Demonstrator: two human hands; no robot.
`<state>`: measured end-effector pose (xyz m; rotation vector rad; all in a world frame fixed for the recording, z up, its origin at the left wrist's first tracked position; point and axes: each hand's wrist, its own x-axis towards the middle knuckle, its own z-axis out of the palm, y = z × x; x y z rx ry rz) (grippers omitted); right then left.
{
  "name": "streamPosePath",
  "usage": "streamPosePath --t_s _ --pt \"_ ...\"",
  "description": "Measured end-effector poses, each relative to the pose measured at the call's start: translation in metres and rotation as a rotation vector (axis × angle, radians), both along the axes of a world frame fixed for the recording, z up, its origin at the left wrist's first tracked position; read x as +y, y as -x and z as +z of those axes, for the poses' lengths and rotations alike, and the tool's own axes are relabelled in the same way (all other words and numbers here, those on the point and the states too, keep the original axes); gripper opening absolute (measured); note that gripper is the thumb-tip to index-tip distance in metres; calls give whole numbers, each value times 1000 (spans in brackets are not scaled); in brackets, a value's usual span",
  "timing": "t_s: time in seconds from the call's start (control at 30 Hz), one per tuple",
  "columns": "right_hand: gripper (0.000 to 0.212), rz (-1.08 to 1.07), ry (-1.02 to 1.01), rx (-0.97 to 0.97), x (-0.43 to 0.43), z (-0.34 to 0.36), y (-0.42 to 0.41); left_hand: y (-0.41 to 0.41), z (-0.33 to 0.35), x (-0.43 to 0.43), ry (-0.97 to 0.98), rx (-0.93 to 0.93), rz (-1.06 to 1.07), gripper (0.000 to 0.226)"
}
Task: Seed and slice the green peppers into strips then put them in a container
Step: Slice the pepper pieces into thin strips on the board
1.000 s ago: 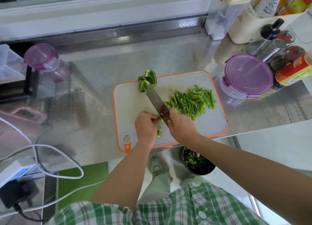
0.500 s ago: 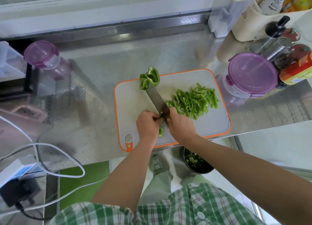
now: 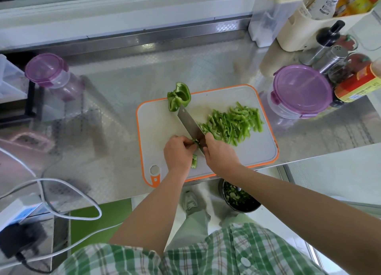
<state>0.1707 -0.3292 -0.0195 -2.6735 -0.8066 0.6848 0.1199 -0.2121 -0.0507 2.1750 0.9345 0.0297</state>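
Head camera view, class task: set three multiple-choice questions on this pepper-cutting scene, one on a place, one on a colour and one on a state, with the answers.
1. Where does the pile of cut strips lie?
A. On the right part of the cutting board
B. In a bowl on the counter
C. On the floor

2. What colour is the board's rim?
A. Blue
B. Orange
C. Black

3. What state is the knife in?
A. Lying loose on the counter
B. Stuck upright in a pepper
C. Gripped by the right hand

Answers:
1 A: the strips are heaped on the board's right part.
2 B: an orange edge runs round the white board.
3 C: the right hand is closed round the knife's near end.
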Motion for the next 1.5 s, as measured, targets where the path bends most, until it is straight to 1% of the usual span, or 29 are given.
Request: streamPosePath --t_s 0.2,0.43,0.6,0.73,0.97,1.1,1.2,1.27,1.4,1.5 --pt "16 -20 -23 -1 -5 3 -6 -1 -3 -1 2 8 -8 4" --pt "17 -19 -25 11 -7 4 -4 -2 -1 -9 -34 -3 -20 15" --pt "16 -12 -29 33 -8 10 -7 -3 -1 -9 -32 15 -19 8" --pt "10 2 -12 29 -18 12 -6 -6 1 -9 -18 39 1 9" --pt "17 -9 -90 -21 -22 14 -7 -5 2 -10 47 29 64 11" --pt "16 5 -64 -14 -17 15 -6 -5 6 -10 56 20 72 11" --pt "10 10 -46 -14 -17 13 -5 -3 6 -10 36 19 60 12" --pt "10 2 -51 -12 -17 12 -4 -3 7 -10 19 15 53 12" --pt "16 -10 -67 -7 -16 11 -2 -4 7 -10 23 21 61 10" --pt "16 -9 -52 2 -14 11 -3 -4 6 -10 25 34 58 8"
